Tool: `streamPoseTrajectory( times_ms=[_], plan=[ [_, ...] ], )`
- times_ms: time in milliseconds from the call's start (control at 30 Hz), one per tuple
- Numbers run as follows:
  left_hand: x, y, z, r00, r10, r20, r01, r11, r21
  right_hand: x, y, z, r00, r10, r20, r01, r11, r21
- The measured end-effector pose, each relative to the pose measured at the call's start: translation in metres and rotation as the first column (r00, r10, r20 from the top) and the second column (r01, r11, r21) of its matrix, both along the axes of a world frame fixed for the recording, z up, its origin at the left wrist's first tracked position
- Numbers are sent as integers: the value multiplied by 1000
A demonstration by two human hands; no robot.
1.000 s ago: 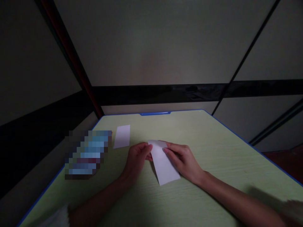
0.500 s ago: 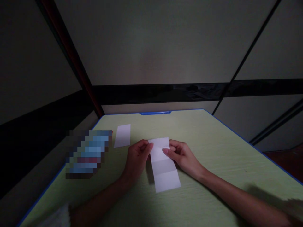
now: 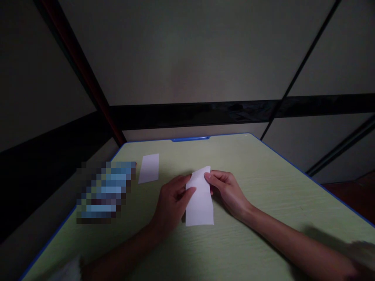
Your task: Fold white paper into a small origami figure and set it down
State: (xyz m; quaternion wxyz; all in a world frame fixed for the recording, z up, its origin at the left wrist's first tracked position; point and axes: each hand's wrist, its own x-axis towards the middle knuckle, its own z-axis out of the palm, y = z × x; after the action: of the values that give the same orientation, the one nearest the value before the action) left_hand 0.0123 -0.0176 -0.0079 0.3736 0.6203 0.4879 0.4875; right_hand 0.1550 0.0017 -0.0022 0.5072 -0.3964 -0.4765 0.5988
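A white strip of paper [image 3: 200,207] is held over the table between my two hands. My left hand [image 3: 172,199] grips its left edge, thumb on top and fingers behind. At the upper right corner my right hand [image 3: 230,191] pinches the paper between thumb and fingers. The sheet slants slightly, its near end hanging toward me, and its right edge bends a little. What lies behind the paper, including some fingertips, is hidden.
On the pale green table [image 3: 263,234] with blue edging, a second white piece of paper [image 3: 149,168] lies at the far left. Beside it is a pixelated bluish object [image 3: 108,191]. A blue handle [image 3: 190,139] sits at the far edge, before dark-striped panels [image 3: 187,58].
The paper has turned and its near end has drawn back, so it looks shorter. My left thumb has slid lower along it; my right thumb is now nearer the top corner.
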Motion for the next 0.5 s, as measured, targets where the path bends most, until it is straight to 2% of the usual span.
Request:
streamPoseTrajectory(
  times_ms=[100,200,300,500],
  plan=[
    [-2,0,2,995,1,-96,12,990,138,1,1,1,1000,-24,-2,24,1000,7],
    [-2,-1,7,993,-23,-115,45,980,196,1,0,3,997,-71,-25,72,995,65],
    [-2,-1,10,993,-30,-114,55,974,222,1,-2,5,995,-96,-37,100,984,149],
    [-2,0,7,994,23,-107,-2,980,198,4,-4,9,994,-56,98,31,971,237]
  ],
)
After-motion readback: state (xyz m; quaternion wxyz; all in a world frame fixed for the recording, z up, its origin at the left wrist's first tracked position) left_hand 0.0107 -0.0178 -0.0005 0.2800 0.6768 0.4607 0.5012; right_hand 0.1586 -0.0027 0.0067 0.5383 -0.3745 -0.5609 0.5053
